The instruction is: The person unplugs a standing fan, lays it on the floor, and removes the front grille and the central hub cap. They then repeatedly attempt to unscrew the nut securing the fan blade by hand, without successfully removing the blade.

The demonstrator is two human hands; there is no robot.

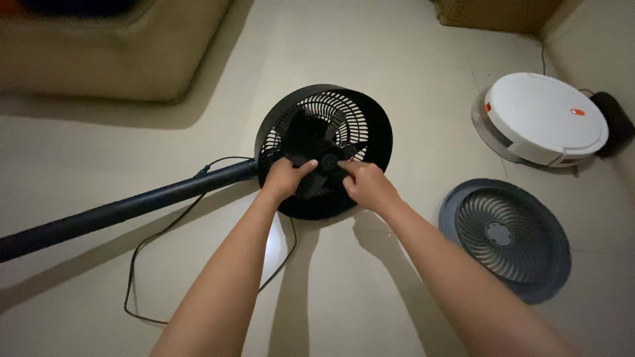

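A black pedestal fan lies on the floor, its round head (374, 132) facing up with the front grille off. The black blades (311, 135) show inside the rear cage. My left hand (283, 178) holds a blade near the hub. My right hand (367, 185) pinches the round hub cap (329, 160) at the blades' centre. The fan's pole (126, 210) runs off to the left.
The removed grey front grille (506, 235) lies on the floor at the right. A white round robot vacuum (546, 119) sits on its dock at the upper right. A black cord (155, 241) loops on the floor. A beige sofa (112, 53) is at the upper left.
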